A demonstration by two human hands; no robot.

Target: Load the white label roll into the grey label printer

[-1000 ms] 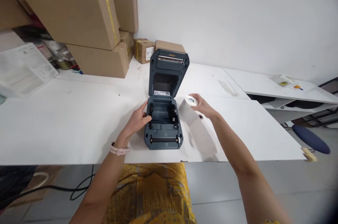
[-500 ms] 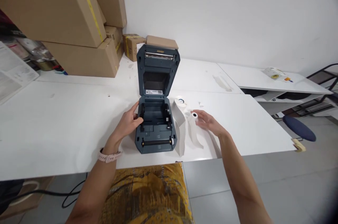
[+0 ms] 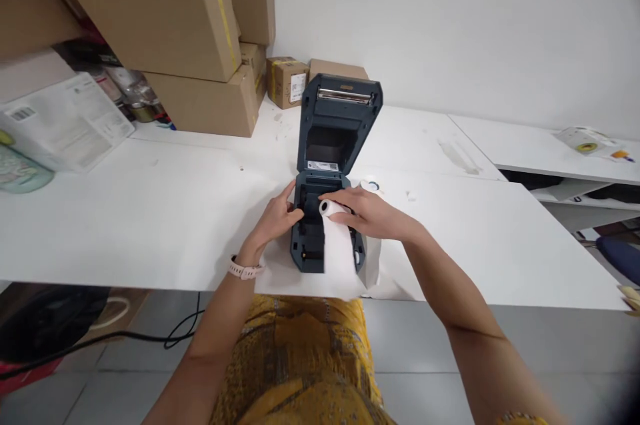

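A dark grey label printer [image 3: 310, 246] stands on the white table with its lid [image 3: 336, 119] raised. My left hand [image 3: 276, 217] grips the printer's left wall, thumb over the rim and fingers along the outside. Above the printer's inner bay, my right hand [image 3: 370, 211] is closed around a small white paper roll [image 3: 327, 208]. From this roll a loose strip of paper [image 3: 339, 255] hangs over the printer's front. Behind my right hand, another white roll [image 3: 370, 185] lies on the table, partly hidden, with paper showing beside the printer.
Cardboard boxes [image 3: 200, 101] are stacked at the back left, with a smaller box [image 3: 286, 83] against the wall. A clear plastic-wrapped package [image 3: 70, 121] and a green object [image 3: 23, 168] are at far left. On the right, a shelf unit [image 3: 575, 161] adjoins the table.
My right hand has taken the small paper roll from the table and brought it left over the open printer. My left hand stays on the printer's side. The view has shifted left.
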